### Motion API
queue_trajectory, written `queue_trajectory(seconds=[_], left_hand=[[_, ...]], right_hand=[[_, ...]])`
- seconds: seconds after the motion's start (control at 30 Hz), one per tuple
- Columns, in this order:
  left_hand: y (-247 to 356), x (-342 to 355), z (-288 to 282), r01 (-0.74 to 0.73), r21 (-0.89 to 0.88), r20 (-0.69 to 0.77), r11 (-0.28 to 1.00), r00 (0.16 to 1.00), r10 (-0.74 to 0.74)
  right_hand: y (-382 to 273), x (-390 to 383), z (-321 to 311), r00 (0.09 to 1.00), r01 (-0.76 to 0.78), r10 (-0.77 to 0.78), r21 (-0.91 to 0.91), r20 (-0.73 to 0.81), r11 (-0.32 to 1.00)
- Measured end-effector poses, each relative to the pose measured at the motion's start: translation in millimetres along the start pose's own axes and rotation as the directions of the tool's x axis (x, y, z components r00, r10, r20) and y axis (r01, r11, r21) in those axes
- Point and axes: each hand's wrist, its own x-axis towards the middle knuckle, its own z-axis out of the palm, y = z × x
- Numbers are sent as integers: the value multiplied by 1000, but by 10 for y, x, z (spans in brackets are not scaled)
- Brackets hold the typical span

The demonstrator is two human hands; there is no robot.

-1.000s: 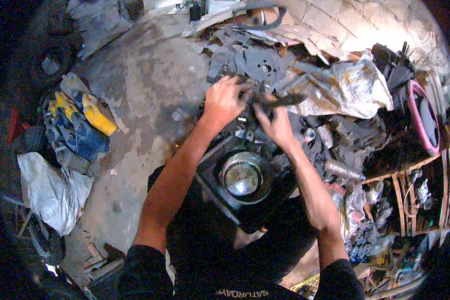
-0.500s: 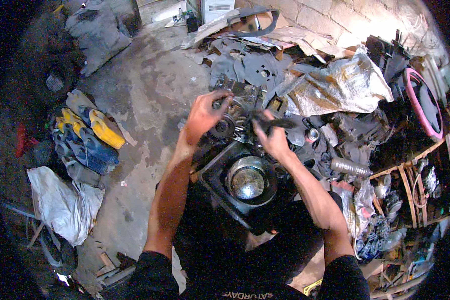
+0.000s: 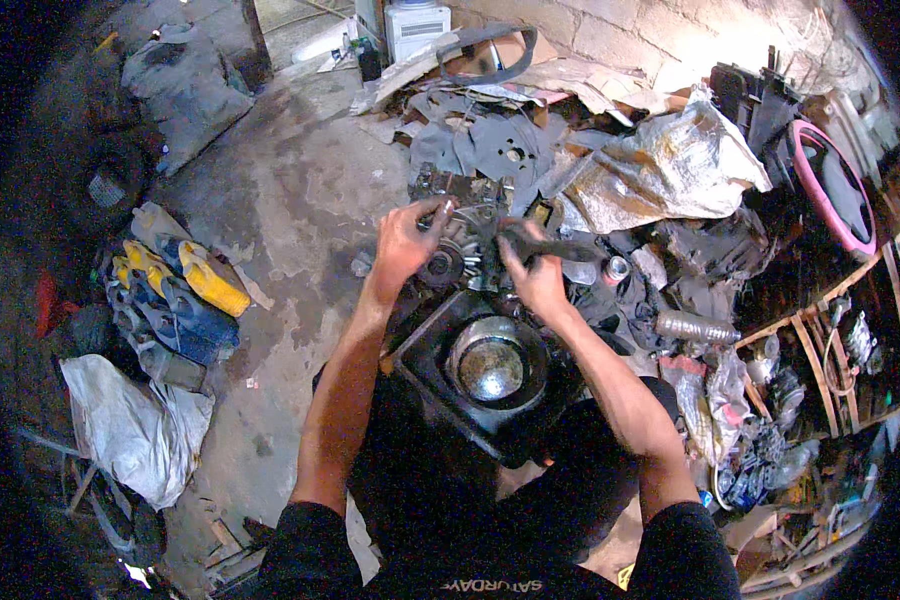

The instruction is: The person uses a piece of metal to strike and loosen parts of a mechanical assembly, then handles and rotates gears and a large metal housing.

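Observation:
My left hand point(image 3: 408, 242) is closed in a pinch, thumb and fingers together above the machine parts; what it pinches is too small to make out. My right hand point(image 3: 537, 272) is wrapped round a tool with a thick dark handle point(image 3: 582, 250), which sticks out to the right. The tool's working end is dark and blurred, so its kind does not show. Between and below the hands lie a round dark metal part point(image 3: 440, 264) and several short shiny metal pieces point(image 3: 467, 252). Nearer to me, a round metal bowl point(image 3: 490, 368) sits in a black square frame point(image 3: 425, 350).
A silvery sheet point(image 3: 635, 180), dark flat gasket-like pieces point(image 3: 510, 150) and a grey ring point(image 3: 487, 55) lie at the back. To the right are a can point(image 3: 616, 269), a plastic bottle point(image 3: 697, 328) and a pink-rimmed oval point(image 3: 832, 190). Yellow-and-blue shoe-like items point(image 3: 175, 285) and a white sack point(image 3: 140, 425) lie left.
The whole view has shifted slightly. My left hand stays pinched over the parts. My right hand keeps the tool, whose thin dark end stood up more plainly before and is now less visible.

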Motion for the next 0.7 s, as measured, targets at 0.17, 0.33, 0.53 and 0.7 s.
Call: queue_trajectory(seconds=[0.17,0.33,0.53,0.7], left_hand=[[25,-17,114,-12,24,-38,1000,999,13],[59,2,56,51,-39,18,998,999,-51],[9,-17,90,89,-30,63,996,994,-87],[-103,-23,82,265,-105,237,959,943,-234]], right_hand=[[168,72,87,990,132,-134,-53,-37,990],[186,47,3,997,57,-58,5,44,998],[119,272,-44,989,146,-143,-64,45,987],[57,520,14,977,203,-196,-86,81,975]])
